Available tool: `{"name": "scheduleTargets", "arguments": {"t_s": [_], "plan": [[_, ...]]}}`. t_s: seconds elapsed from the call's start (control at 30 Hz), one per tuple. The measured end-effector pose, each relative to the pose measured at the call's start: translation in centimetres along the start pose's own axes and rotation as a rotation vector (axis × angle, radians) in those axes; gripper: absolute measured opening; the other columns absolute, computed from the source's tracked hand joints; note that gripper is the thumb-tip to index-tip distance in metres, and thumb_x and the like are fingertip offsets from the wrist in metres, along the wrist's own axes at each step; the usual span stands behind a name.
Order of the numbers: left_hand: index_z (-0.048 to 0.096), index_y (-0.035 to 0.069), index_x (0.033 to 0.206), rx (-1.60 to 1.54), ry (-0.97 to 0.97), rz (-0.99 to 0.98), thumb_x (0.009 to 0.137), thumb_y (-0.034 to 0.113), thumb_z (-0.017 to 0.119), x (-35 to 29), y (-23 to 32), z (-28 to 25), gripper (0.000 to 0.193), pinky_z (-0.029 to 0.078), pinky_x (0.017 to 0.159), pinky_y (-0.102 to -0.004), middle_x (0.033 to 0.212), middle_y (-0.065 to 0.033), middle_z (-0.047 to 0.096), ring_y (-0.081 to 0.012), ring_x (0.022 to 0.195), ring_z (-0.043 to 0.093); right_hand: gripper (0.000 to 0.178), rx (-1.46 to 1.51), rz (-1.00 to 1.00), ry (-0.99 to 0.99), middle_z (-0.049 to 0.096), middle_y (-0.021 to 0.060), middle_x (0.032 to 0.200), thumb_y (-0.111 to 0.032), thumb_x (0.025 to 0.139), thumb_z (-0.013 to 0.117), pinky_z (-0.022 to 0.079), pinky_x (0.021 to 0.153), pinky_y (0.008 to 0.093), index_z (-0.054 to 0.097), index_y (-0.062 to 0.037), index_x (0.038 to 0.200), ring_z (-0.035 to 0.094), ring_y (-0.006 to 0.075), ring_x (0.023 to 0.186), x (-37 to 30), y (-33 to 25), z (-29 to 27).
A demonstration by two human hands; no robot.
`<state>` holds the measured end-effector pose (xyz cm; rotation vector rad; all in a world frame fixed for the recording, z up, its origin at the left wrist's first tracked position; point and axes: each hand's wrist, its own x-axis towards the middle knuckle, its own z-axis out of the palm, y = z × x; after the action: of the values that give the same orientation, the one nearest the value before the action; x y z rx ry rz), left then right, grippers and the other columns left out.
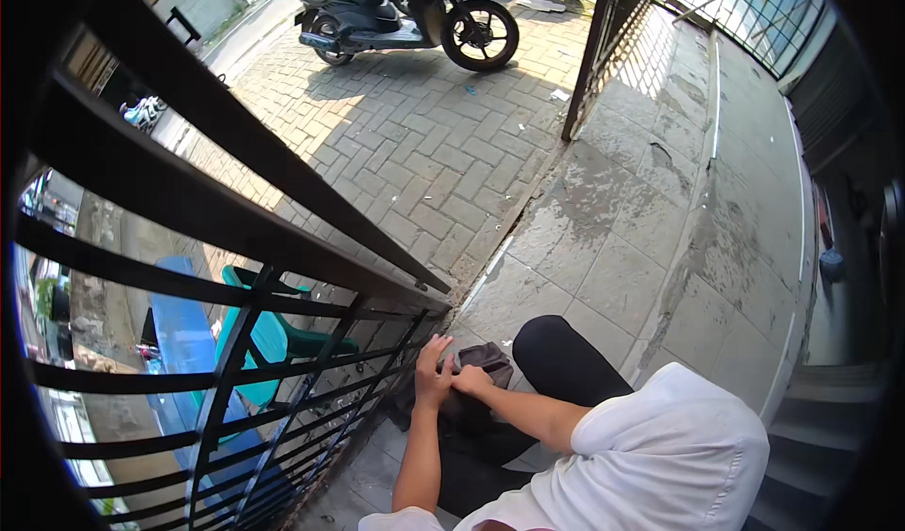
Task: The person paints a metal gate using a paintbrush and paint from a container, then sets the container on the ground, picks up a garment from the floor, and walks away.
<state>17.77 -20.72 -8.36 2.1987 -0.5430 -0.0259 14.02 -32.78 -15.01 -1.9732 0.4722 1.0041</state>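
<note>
My left hand (433, 373) is raised beside the dark metal gate (267, 274), fingers stretched up and apart, with nothing visible in it. Touching or almost touching it, my right hand (473, 381) is closed, its fingers pointing toward the left palm. Whatever the right fingers hold, if anything, is too small or hidden to make out. Just behind and below both hands lies a crumpled dark brown cloth or bag (487, 362). It sits close to my bent knee (550, 340) in black trousers, and my hands and legs hide part of it.
A green plastic chair (259, 338) and a blue board-like surface (184, 314) stand beyond the gate bars. A black motorbike (415, 22) is parked on the brick paving (434, 144). A second gate panel (603, 50) stands ahead, beside the tiled walkway (603, 248).
</note>
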Motion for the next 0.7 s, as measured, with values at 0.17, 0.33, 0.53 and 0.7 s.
{"name": "scheduleTargets", "arguments": {"t_s": [0.17, 0.33, 0.53, 0.7], "plan": [[0.053, -0.005, 0.138, -0.222, 0.371, -0.290, 0.105, 0.014, 0.048, -1.6, 13.5, -4.6, 0.039, 0.035, 0.118, -0.0435, 0.149, -0.0251, 0.052, -0.0337, 0.138, 0.051, 0.095, 0.253, 0.174, 0.246, 0.070, 0.0316, 0.120, -0.078, 0.072, 0.071, 0.053, 0.100, 0.0488, 0.073, 0.0057, 0.117, 0.068, 0.0439, 0.116, -5.4, -5.4, -11.4], [0.061, -0.005, 0.131, -0.038, 0.075, -0.338, 0.112, 0.025, 0.040, -9.4, 20.5, -16.8, 0.041, 0.036, 0.117, -0.0438, 0.142, -0.0240, 0.059, -0.0393, 0.136, 0.052, 0.068, 0.476, -0.075, 0.470, 0.075, 0.0257, 0.090, -0.057, 0.078, 0.079, 0.055, 0.078, 0.0417, 0.076, 0.0077, 0.098, 0.073, 0.0344, 0.084, -15.3, -3.0, -27.5], [0.066, -0.001, 0.126, 0.057, -0.296, -0.608, 0.113, 0.042, 0.033, -22.4, 15.6, -29.8, 0.056, 0.042, 0.107, -0.0423, 0.126, -0.0222, 0.067, -0.0378, 0.122, 0.059, 0.061, 1.084, 0.101, 0.722, 0.074, 0.0152, 0.097, -0.050, 0.086, 0.078, 0.055, 0.079, 0.0370, 0.075, 0.0078, 0.106, 0.071, 0.0250, 0.084, -40.1, 4.3, -41.3], [0.070, 0.001, 0.122, -0.115, -0.370, -0.850, 0.109, 0.042, 0.038, -27.1, 6.3, -34.4, 0.053, 0.049, 0.096, -0.0415, 0.116, -0.0202, 0.072, -0.0344, 0.112, 0.066, 0.061, 1.362, 0.143, 1.058, 0.074, 0.0154, 0.113, -0.049, 0.094, 0.071, 0.058, 0.091, 0.0390, 0.068, 0.0044, 0.124, 0.073, 0.0272, 0.098, -56.9, 14.6, -36.4]]}}
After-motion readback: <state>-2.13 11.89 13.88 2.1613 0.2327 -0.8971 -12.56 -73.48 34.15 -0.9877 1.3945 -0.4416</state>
